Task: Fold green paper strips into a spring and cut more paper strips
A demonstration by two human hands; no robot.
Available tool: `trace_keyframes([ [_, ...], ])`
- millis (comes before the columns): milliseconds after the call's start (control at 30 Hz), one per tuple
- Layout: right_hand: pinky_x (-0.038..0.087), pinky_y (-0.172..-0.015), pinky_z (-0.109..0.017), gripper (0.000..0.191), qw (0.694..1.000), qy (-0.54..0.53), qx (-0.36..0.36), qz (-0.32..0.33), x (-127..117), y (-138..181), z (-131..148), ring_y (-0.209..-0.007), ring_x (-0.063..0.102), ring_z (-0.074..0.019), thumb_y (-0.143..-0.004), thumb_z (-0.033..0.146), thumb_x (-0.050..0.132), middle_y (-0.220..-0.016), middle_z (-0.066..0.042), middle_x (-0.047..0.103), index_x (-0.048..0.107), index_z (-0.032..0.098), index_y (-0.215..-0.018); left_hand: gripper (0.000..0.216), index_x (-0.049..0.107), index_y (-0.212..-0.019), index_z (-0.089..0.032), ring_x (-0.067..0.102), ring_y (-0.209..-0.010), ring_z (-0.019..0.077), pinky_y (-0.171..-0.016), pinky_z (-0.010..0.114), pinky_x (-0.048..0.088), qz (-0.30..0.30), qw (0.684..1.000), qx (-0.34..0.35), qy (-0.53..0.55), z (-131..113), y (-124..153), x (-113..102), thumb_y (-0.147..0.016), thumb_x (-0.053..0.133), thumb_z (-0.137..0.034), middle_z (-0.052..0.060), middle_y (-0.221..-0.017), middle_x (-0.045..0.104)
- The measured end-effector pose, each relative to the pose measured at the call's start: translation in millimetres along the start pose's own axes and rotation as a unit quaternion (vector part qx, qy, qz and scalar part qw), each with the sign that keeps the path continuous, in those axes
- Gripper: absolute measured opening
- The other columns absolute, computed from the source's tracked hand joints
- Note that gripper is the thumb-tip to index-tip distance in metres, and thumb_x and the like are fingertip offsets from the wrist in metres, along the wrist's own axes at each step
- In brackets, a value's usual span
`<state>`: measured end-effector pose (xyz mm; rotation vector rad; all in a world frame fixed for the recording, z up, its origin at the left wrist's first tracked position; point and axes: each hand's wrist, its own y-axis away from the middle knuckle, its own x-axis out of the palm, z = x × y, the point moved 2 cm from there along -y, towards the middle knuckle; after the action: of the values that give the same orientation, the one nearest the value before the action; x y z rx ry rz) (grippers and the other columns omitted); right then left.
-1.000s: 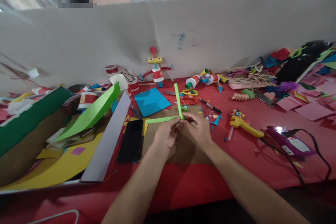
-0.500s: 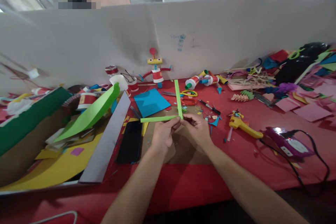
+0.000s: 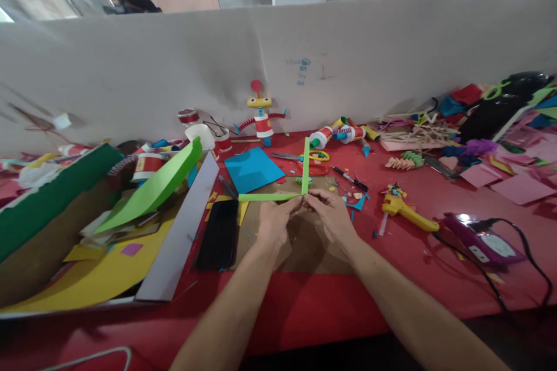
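Two light green paper strips meet at a right angle between my fingertips. One green strip (image 3: 267,197) points left, and the other green strip (image 3: 306,165) points away from me. My left hand (image 3: 278,217) pinches the corner where they join. From the other side, my right hand (image 3: 326,211) pinches the same corner, its thumb and fingers touching the left ones. Both hands are above a brown cardboard sheet (image 3: 300,255). Beyond the upright strip lie scissors (image 3: 319,155) with yellow handles and a small coiled green paper spring (image 3: 300,182).
A black phone (image 3: 217,235) and blue paper (image 3: 255,169) lie left, beside a box (image 3: 183,232) of paper scraps. Right are a cutter knife (image 3: 350,178), a yellow glue gun (image 3: 409,214) and a purple power strip (image 3: 483,240). A paper-cup robot figure (image 3: 263,124) stands at the wall.
The strip pointing away has swung from leaning left to leaning slightly right. The left-pointing strip is now nearly level. Both hands still pinch the corner; the view has shifted slightly.
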<state>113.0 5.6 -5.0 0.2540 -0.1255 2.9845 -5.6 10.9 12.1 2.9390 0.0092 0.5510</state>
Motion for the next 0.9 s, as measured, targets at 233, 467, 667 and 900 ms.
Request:
trace_keyframes([
  [233,0.044,-0.055,-0.024,0.018,0.995,-0.085,0.049,0.000,-2.0,-2.5,4.2,-0.053,0.054,-0.0094,-0.062,0.031,0.070,-0.062,0.001,0.062,0.067,0.017,-0.072,0.012,0.067,-0.068,-0.011,0.062,-0.067,0.0133,-0.071,0.027,0.051,0.055,0.987,-0.106,0.107,5.7,-7.8,-6.2,-0.057,0.071,-0.008,0.005,-0.070,0.068],
  [467,0.045,-0.057,-0.024,0.016,0.997,-0.069,0.032,0.019,-0.8,-3.5,1.8,-0.053,0.053,-0.0090,-0.064,0.030,0.068,-0.062,0.002,0.061,0.066,0.017,-0.072,0.012,0.063,-0.065,-0.012,0.063,-0.065,0.0111,-0.072,0.023,0.051,0.006,0.980,-0.139,0.143,10.6,-6.4,-1.0,-0.064,0.063,0.000,0.005,-0.070,0.067],
  [667,0.045,-0.057,-0.025,0.016,0.999,-0.042,0.010,0.023,1.1,-2.1,2.7,-0.055,0.054,-0.0103,-0.065,0.032,0.067,-0.063,0.001,0.062,0.066,0.017,-0.072,0.015,0.063,-0.070,-0.012,0.062,-0.061,0.0099,-0.067,0.022,0.049,0.015,0.986,-0.110,0.126,13.5,-7.8,-2.9,-0.059,0.069,-0.004,0.003,-0.068,0.065],
  [900,0.048,-0.062,-0.028,0.013,0.999,-0.040,-0.017,0.006,-1.3,0.3,-1.1,-0.061,0.058,-0.0135,-0.064,0.028,0.066,-0.066,0.001,0.064,0.065,0.018,-0.073,0.024,0.064,-0.076,-0.012,0.059,-0.058,0.0096,-0.061,0.023,0.046,0.044,0.997,-0.056,0.039,5.9,-5.5,-2.2,-0.057,0.076,-0.020,0.003,-0.070,0.064],
])
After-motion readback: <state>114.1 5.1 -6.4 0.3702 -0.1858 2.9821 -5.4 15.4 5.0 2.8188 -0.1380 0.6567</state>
